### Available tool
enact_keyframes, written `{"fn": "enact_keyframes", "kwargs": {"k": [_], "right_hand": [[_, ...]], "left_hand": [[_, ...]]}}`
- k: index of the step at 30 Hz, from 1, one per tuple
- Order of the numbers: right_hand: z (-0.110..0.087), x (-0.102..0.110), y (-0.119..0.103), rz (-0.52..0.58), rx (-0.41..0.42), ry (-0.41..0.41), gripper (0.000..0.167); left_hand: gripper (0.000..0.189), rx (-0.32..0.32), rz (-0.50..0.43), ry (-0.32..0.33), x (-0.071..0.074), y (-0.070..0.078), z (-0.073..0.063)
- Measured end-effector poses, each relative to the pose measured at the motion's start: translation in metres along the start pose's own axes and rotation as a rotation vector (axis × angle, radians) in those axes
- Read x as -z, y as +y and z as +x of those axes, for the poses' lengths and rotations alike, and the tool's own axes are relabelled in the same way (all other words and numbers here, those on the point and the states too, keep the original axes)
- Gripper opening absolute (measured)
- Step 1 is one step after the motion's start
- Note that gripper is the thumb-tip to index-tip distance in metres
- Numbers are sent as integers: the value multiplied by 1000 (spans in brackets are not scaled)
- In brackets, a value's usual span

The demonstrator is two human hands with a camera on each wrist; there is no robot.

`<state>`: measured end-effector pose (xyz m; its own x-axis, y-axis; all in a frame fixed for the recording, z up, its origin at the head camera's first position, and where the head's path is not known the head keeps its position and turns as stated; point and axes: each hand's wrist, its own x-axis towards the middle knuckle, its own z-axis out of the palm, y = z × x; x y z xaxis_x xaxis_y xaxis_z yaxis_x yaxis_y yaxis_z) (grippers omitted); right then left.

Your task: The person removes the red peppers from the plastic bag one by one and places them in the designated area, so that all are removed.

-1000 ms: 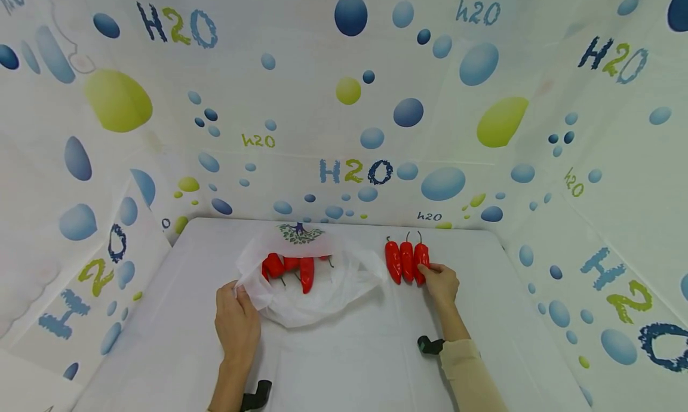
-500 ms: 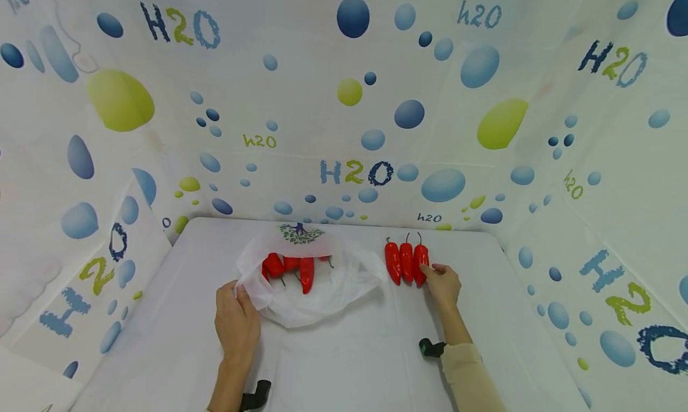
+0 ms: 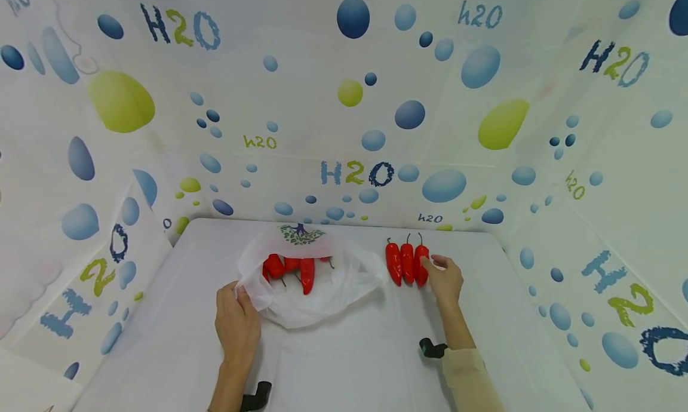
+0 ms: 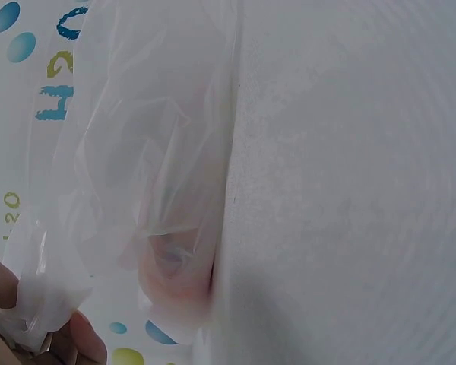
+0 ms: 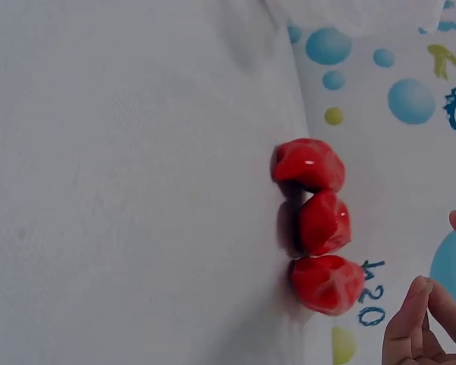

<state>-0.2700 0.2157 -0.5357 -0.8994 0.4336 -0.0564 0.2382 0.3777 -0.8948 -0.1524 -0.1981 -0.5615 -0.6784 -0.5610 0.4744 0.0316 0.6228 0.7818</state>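
A white plastic bag (image 3: 322, 313) with a tree print lies with its mouth towards me, and several red peppers (image 3: 307, 274) show inside. My left hand (image 3: 237, 322) pinches the left edge of its mouth; in the left wrist view the bag's film (image 4: 42, 308) is bunched between thumb and fingers. Three long red peppers stand side by side right of the bag: the left one (image 3: 394, 263), the middle one (image 3: 407, 263) and the right one (image 3: 421, 271). By the right pepper is my right hand (image 3: 446, 279), its thumb and fingers apart and holding nothing in the right wrist view.
The white tabletop (image 3: 349, 370) carries the bag and peppers. A printed sheet (image 3: 301, 101) with blue and green drops rises behind and at both sides. Black camera mounts (image 3: 432, 348) stick out at both wrists.
My right hand has let go of the right pepper and lifted slightly up and to the right. The left hand and bag stay where they were.
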Motion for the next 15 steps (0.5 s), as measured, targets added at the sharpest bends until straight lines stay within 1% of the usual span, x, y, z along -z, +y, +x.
{"fn": "enact_keyframes", "kwargs": {"k": [9,15], "right_hand": [[-18,-1,-25,65,87,-46,47],[-33,-5,-39,101,179,-81,38]], "left_hand": [[28,-1,-4,1,0,2,0],[27,3,-5,6,1,2,0]]}}
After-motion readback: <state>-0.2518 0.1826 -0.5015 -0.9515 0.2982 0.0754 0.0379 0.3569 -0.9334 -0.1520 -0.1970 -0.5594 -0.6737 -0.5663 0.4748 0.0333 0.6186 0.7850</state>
